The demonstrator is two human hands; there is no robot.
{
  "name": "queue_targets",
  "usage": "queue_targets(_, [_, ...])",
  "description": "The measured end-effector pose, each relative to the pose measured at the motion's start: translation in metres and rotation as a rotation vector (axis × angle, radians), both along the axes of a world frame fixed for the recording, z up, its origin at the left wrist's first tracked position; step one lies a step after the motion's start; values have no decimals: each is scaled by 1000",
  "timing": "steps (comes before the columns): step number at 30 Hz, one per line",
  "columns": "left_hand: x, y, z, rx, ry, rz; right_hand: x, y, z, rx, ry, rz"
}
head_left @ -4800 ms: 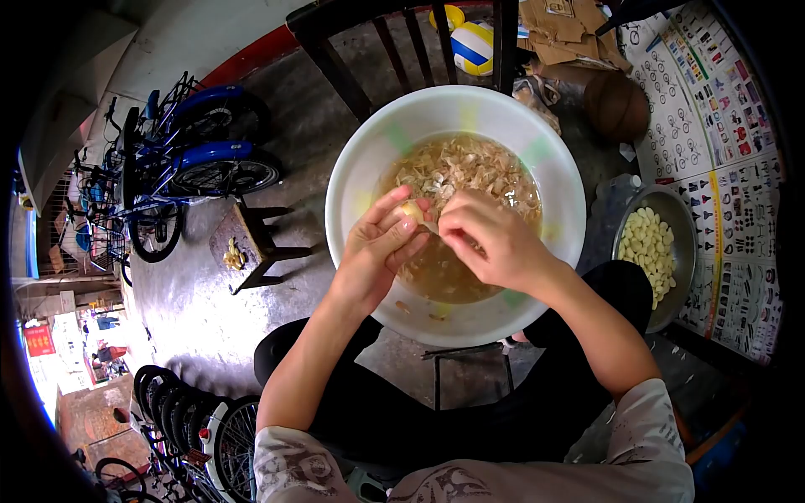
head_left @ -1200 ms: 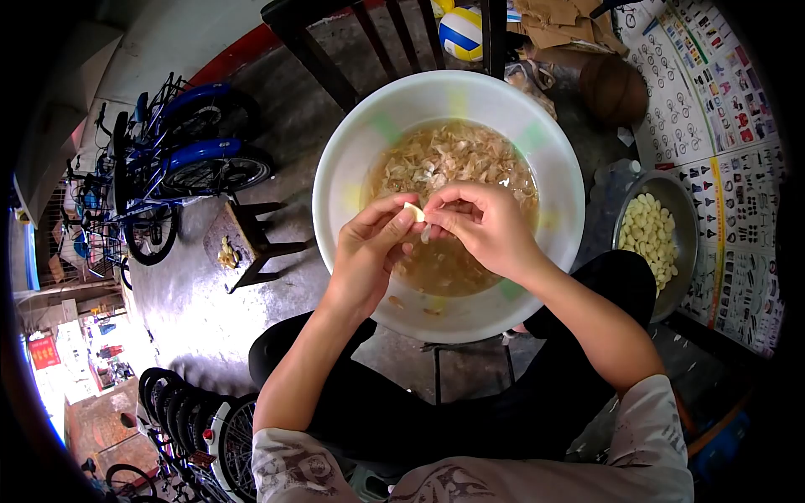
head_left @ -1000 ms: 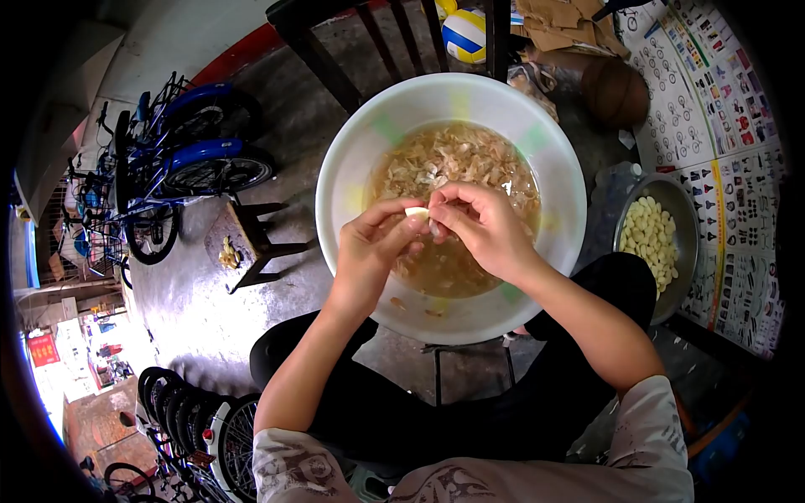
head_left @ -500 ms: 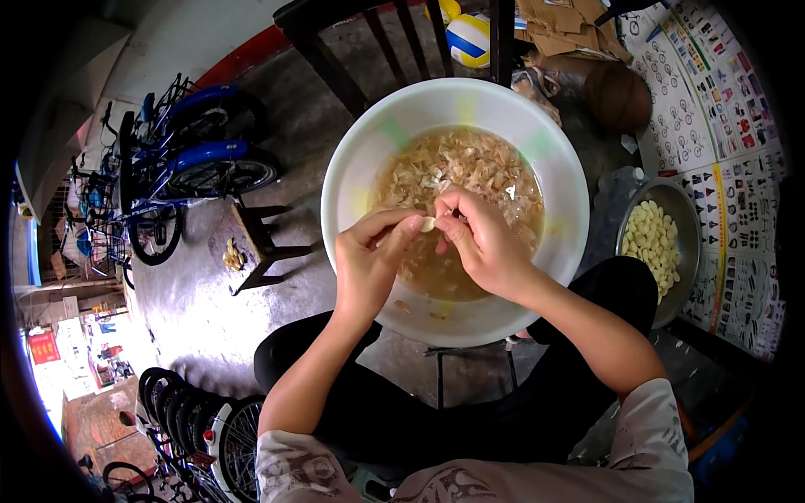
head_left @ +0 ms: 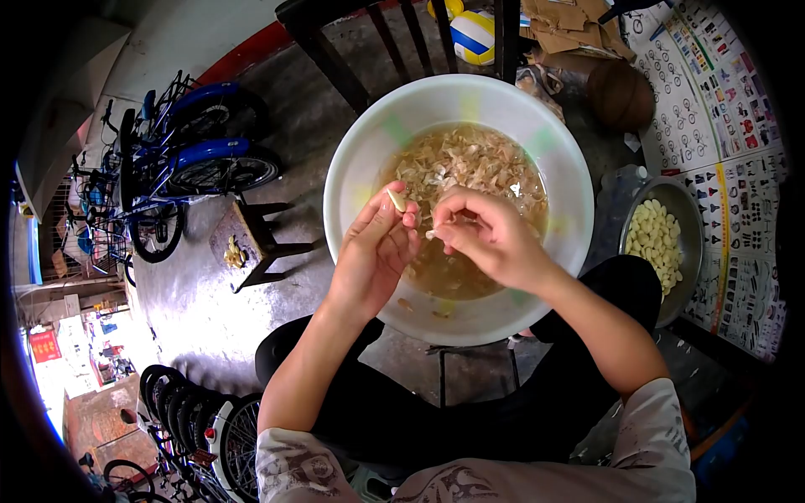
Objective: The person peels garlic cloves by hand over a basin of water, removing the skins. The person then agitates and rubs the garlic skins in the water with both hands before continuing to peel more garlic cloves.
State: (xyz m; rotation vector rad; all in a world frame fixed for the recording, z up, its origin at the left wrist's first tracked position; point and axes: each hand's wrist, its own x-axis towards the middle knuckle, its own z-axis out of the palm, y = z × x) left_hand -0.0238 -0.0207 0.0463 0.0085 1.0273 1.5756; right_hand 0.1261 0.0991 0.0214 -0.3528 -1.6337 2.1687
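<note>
A pale peeled garlic clove (head_left: 396, 200) is held between the thumb and fingers of my left hand (head_left: 376, 243), palm turned up. Just to its right, my right hand (head_left: 486, 235) pinches a small whitish scrap of skin (head_left: 431, 235). Both hands are over a large white basin (head_left: 354, 142), which holds brownish water with many loose skins (head_left: 478, 159) floating in it. At the right, a metal bowl (head_left: 693, 243) contains many peeled cloves (head_left: 652, 239).
A small wooden stool (head_left: 251, 243) with a few unpeeled-looking pieces stands left of the basin. Beyond the basin are a dark chair (head_left: 335, 67), a ball (head_left: 474, 38) and cardboard (head_left: 570, 29). Bicycles (head_left: 210, 159) stand at the left. Printed sheets (head_left: 729, 201) lie at the right.
My hands have moved apart from their shared grip on the clove. The clove stays in my left hand, which has turned palm up, and a skin scrap now shows in my right fingertips.
</note>
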Motion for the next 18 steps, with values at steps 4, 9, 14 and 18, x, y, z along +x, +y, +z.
queue_targets(4, [-5, -1, -6, 53, -57, 3, 3, 25, -25, 285, -177, 99])
queue_targets(9, [-2, 4, -1, -103, 297, -63, 4, 13, -22, 1313, -527, -209])
queue_targets(14, [-3, 4, -9, -119, 1062, -146, -1, 15, 13, 2, -437, -42])
queue_targets(18, [2, 11, -3, 22, 1717, -257, -3, 5, -4, -371, -296, 19])
